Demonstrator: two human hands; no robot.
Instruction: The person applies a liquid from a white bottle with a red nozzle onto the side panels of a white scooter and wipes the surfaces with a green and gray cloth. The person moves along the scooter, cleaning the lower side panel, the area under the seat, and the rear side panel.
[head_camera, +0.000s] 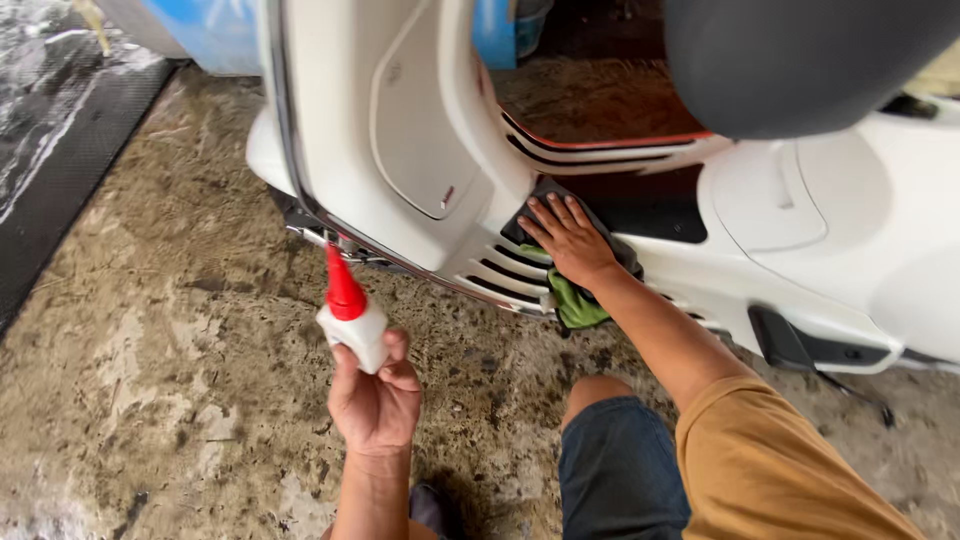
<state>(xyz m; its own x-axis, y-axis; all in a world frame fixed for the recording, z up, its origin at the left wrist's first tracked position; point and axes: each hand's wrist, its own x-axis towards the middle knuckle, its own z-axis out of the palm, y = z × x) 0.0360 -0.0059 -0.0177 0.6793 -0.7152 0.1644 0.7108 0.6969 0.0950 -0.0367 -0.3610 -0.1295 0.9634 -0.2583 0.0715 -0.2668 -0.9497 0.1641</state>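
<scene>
White bodywork of a parked scooter (420, 150) filled the view as a person crouched beside it on a stained concrete floor (170, 380). The right hand (568, 240) lay flat, fingers spread, pressing a dark and green cloth (578, 305) against the slotted lower panel near the footboard. The left hand (376, 400) was clenched around a small white squeeze bottle (355, 325) with a red pointed nozzle, held upright just short of the scooter's chrome trim. A black seat (790, 60) loomed above.
</scene>
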